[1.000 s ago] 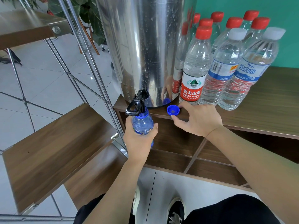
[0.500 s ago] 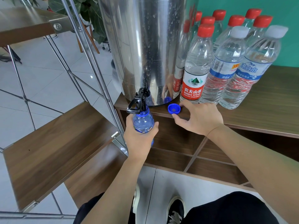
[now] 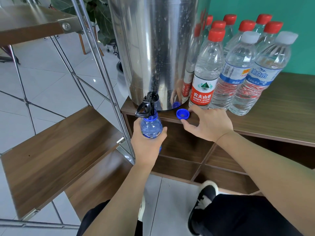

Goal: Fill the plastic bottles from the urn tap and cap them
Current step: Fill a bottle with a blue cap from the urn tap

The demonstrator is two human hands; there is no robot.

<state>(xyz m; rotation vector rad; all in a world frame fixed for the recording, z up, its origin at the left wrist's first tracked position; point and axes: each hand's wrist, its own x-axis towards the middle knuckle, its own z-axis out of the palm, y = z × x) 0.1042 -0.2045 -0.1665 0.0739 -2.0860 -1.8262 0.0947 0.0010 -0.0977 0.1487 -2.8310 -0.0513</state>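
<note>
Under tap (image 3: 147, 106), hand-held blue bottle (image 3: 150, 128)

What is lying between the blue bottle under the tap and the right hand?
In the head view, a loose blue cap lies open side up on the counter edge, beside the right hand.

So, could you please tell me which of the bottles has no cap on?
The blue bottle held by the left hand under the tap; every bottle on the counter wears a red or white cap.
</note>
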